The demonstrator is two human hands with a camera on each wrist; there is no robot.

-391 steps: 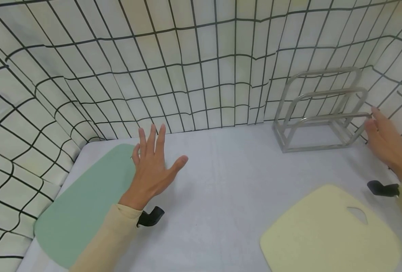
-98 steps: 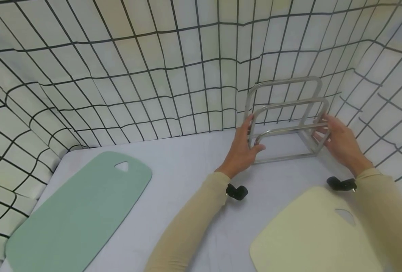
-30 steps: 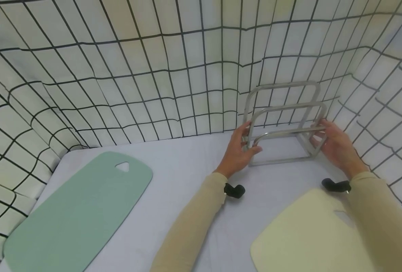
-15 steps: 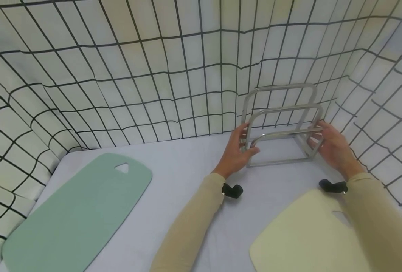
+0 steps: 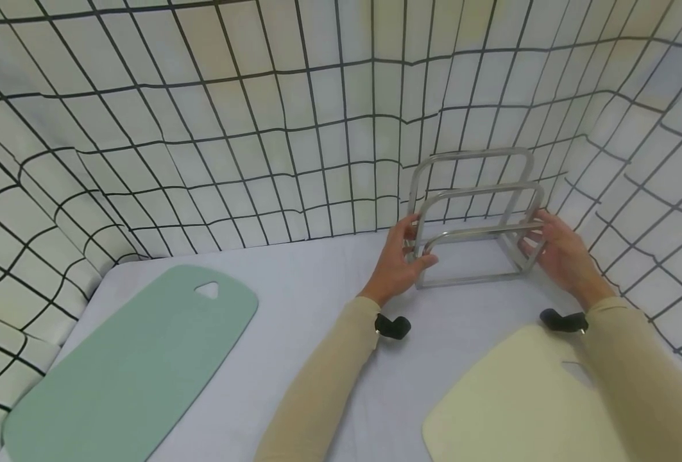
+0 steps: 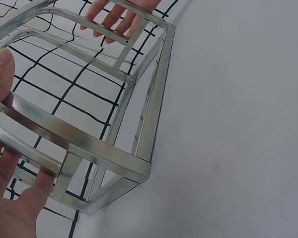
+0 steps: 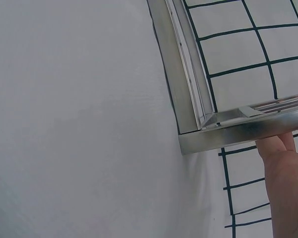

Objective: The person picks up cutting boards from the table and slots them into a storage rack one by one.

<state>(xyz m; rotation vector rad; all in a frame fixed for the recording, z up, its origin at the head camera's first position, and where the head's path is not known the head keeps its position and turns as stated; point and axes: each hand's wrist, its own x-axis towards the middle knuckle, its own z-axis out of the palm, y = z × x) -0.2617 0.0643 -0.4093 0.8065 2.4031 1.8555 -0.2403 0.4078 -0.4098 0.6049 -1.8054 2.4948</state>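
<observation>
A silver metal rack (image 5: 473,280) with three upright loops stands on the white surface near the back right. My left hand (image 5: 395,266) grips its left end, thumb in front and fingers reaching in behind the side bars. At the opposite end my right hand (image 5: 566,253) holds the side bars, its fingertips curled inward and its thumb mostly hidden. The left wrist view shows the left fingers (image 6: 37,191) under a bar of the rack (image 6: 79,144), with the right fingertips (image 6: 124,22) beyond. In the right wrist view, a flat bar (image 7: 228,134) covers part of the right hand (image 7: 288,173).
A green cutting board (image 5: 127,359) with a triangular hole lies flat on the left. On the front right lies a pale yellow cutting board (image 5: 508,404), partly under the right forearm. White walls with black grid lines (image 5: 317,128) close in the back and both sides.
Thirteen seconds ago my left hand was spread over the green board; now it grips the rack, as does my right. Over the last second both grips stay, and the rack shifts slightly left in view.
</observation>
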